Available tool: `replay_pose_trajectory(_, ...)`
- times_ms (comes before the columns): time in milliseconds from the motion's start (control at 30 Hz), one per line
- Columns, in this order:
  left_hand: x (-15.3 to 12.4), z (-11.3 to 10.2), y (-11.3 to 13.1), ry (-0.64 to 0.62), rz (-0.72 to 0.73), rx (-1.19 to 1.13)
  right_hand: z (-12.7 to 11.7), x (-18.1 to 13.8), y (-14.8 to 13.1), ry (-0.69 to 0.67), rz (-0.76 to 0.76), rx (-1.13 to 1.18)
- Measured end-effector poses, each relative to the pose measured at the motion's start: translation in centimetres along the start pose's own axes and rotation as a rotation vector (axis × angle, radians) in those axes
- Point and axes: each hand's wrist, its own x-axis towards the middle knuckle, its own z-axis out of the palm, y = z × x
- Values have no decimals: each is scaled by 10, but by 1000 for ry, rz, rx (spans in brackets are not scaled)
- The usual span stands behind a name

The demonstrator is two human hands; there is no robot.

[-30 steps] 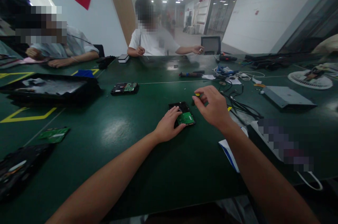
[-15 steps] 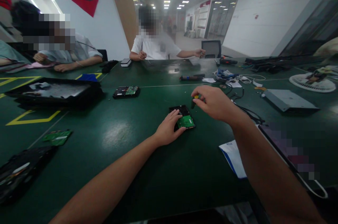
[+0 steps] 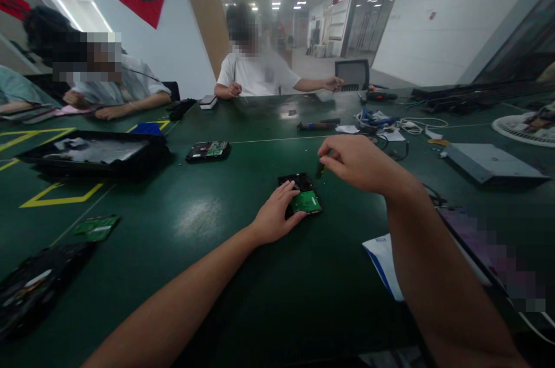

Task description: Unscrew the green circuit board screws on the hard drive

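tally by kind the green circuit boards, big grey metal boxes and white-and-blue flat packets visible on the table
Green rectangular circuit boards: 3 (one beside the left hand)
Big grey metal box: 1
White-and-blue flat packet: 1
Total: 5

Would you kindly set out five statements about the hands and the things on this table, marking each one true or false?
1. The left hand rests on a device with a green board. True.
2. The right hand is empty. False: it holds a small tool between its fingers.
3. A grey metal box lies on the table, toward the right of the picture. True.
4. The loose green board lies on top of the grey metal box. False: it lies on the table, toward the left.
5. The black tray stands left of the left hand. True.
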Motion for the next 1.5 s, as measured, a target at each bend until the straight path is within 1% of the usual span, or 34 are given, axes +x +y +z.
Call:
replay_pose_trajectory(167,-1,-1,-1,-5,0,-5,2,-3,-5,12,19,-49)
replay_pose_trajectory(300,0,-1,0,-6,1,-9,6,-5,-3,21,-27,9)
replay_pose_trajectory(400,0,0,-1,-2,-8,-2,7,-5,-2,37,-29,42)
replay_pose_trajectory(633,-1,-2,1,-18,-23,0,9,-8,3,39,-54,34)
replay_pose_trajectory(833,-1,0,-2,-12,-11,-5,14,-9,6,95,-19,-15)
replay_pose_trajectory(1000,-1,2,-3,-9,-16,-11,14,-7,7,73,-43,19)
replay_pose_trajectory(1167,-1,1,-3,-12,-28,-4,6,-8,8,23,-17,115)
replay_pose_trajectory(1333,-1,-1,-1,-21,-38,-6,0,-11,15,-23,10,159)
replay_pose_trajectory(1500,-1,-2,0,-15,-25,-13,3,-10,18,-2,54,161)
